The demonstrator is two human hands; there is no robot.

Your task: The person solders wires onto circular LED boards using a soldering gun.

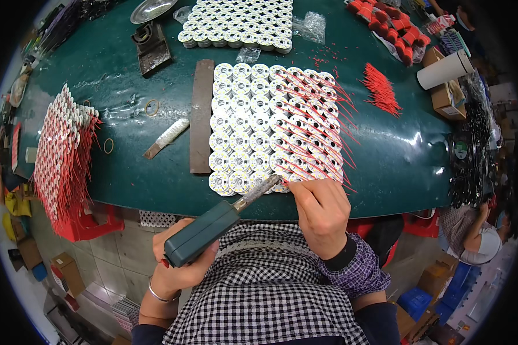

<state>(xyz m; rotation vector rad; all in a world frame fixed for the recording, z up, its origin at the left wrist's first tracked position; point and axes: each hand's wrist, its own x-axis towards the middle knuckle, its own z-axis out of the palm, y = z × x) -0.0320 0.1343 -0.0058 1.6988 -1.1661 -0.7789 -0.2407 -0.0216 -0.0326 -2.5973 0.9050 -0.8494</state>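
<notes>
My left hand (184, 265) is wrapped round the dark green handle of a soldering gun (204, 233). The gun's metal tip reaches up and right to the front row of round white LED boards (239, 123), which stand in a close block of stacks. My right hand (323, 215) is closed in a pinch at the block's front edge, beside the tip, on what looks like a thin red wire. Its fingers hide most of that wire. Many red wires (313, 129) lie slantwise over the right columns; the left columns show bare boards.
A rusty metal bar (201, 118) lines the block's left side. A wrapped blade (168, 138) lies beyond it, near a heap of wired boards (66, 155). Loose red wires (381, 89), a white cup (445, 69) and a metal holder (151, 49) stand farther out. Another person (477, 241) sits right.
</notes>
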